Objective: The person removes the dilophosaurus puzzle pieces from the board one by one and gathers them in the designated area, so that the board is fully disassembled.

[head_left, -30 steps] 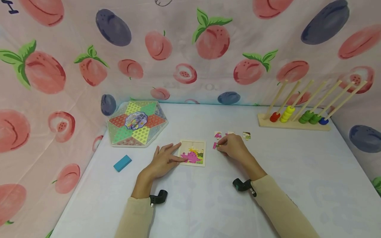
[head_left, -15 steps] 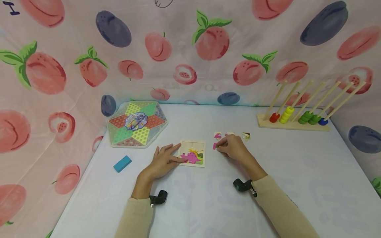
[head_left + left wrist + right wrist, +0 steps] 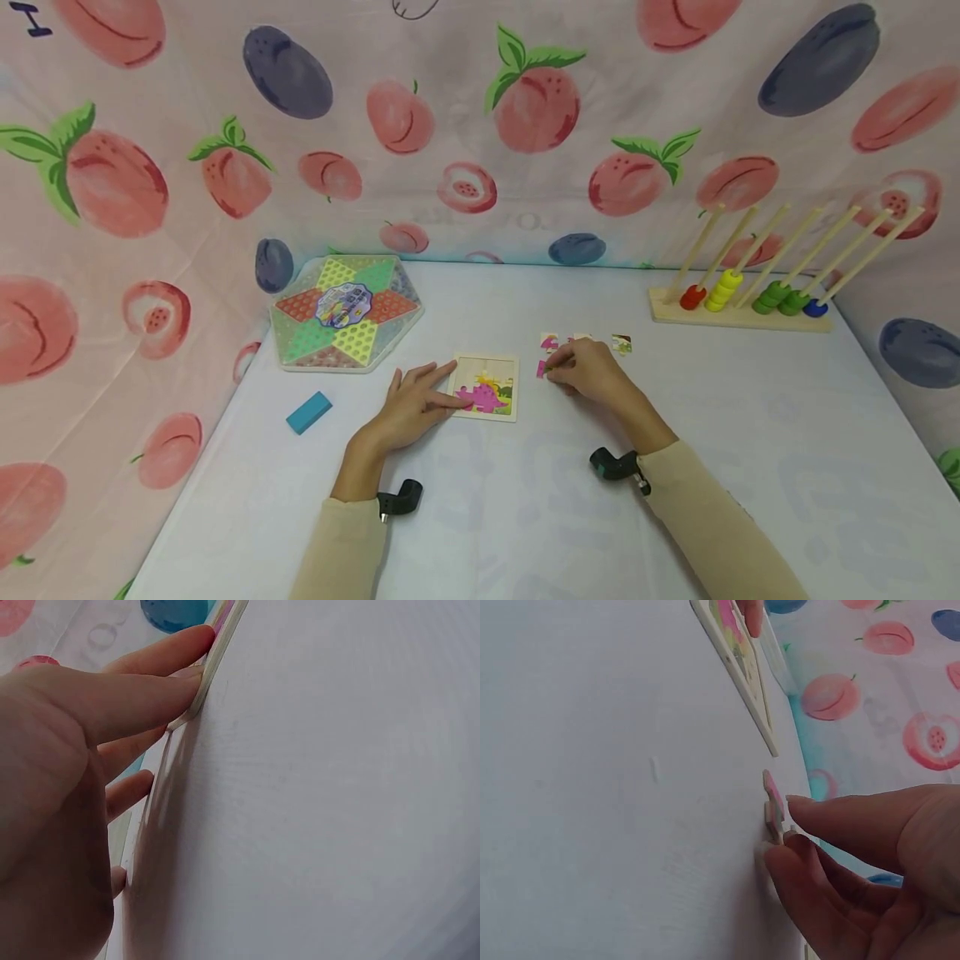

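My left hand (image 3: 408, 408) lies at the left side of a small square wooden puzzle tray (image 3: 513, 392), fingers extended, with fingertips on its rim. Part of a pink dinosaur picture (image 3: 482, 398) fills the tray's lower half, and bare wood shows above. In the left wrist view, thumb and finger rest at the tray's edge (image 3: 213, 664). To the right of the tray, my right hand (image 3: 596, 375) pinches a pink and green puzzle piece (image 3: 774, 804) between thumb and fingertips, low over the table. The head view shows only the piece's left end (image 3: 541, 368).
Behind the right hand lie loose puzzle pieces, one pink (image 3: 549, 340), one partly hidden (image 3: 581, 336), one green and brown (image 3: 621, 342). A blue block (image 3: 309, 412) and a hexagonal Chinese checkers set (image 3: 371, 342) are left. A wooden bead counter (image 3: 738, 315) stands back right.
The right wrist and sleeve shift very slightly to the right while the fingers stay at the same piece. The left hand and the tray hold still.
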`<state>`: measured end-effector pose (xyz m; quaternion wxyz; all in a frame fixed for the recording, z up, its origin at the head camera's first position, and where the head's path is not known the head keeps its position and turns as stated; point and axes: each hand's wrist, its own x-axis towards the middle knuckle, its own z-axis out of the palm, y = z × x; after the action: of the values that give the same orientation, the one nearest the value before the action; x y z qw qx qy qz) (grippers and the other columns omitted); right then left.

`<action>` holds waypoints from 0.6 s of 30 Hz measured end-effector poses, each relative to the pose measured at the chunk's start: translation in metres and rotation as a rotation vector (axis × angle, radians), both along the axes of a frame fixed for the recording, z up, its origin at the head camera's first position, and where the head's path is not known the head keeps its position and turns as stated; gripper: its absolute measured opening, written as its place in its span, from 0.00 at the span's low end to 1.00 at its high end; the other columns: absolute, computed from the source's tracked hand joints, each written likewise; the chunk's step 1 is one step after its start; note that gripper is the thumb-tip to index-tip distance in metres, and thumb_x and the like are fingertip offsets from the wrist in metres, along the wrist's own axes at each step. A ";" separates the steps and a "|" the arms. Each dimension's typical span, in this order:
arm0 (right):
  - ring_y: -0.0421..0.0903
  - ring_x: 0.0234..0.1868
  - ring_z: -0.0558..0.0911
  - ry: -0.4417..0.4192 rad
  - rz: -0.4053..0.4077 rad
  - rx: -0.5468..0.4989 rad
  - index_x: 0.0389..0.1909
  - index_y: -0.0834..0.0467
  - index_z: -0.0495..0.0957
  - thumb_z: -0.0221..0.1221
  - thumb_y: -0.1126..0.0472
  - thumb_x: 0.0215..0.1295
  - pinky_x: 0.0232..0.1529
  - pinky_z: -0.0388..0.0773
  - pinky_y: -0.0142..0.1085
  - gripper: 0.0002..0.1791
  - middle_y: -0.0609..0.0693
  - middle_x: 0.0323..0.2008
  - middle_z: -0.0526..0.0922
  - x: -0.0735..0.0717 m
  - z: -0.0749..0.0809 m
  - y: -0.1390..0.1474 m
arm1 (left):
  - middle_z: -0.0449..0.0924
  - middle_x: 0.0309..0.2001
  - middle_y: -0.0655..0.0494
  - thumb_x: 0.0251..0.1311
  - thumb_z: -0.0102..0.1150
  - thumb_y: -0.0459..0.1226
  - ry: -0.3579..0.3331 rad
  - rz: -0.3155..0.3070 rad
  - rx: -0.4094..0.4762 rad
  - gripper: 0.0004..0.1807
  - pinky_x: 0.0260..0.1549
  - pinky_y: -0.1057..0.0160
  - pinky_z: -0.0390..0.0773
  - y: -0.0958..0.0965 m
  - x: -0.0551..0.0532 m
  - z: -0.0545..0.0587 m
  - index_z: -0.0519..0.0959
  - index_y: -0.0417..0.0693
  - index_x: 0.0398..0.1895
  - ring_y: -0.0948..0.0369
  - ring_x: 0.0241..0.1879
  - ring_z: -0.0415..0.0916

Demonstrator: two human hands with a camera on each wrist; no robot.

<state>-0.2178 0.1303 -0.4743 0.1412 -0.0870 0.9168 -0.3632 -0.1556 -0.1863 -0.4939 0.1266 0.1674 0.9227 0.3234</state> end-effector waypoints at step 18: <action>0.45 0.41 0.82 0.085 0.142 -0.055 0.49 0.55 0.86 0.67 0.60 0.66 0.40 0.82 0.34 0.11 0.52 0.46 0.87 0.001 0.005 -0.041 | 0.61 0.80 0.56 0.66 0.65 0.39 0.026 0.018 0.063 0.13 0.75 0.28 0.27 -0.001 -0.001 -0.001 0.89 0.64 0.50 0.45 0.81 0.48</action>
<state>-0.2164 0.0895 -0.4692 0.1251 -0.1710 0.9032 -0.3732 -0.1571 -0.1878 -0.4953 0.1061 0.1672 0.9151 0.3512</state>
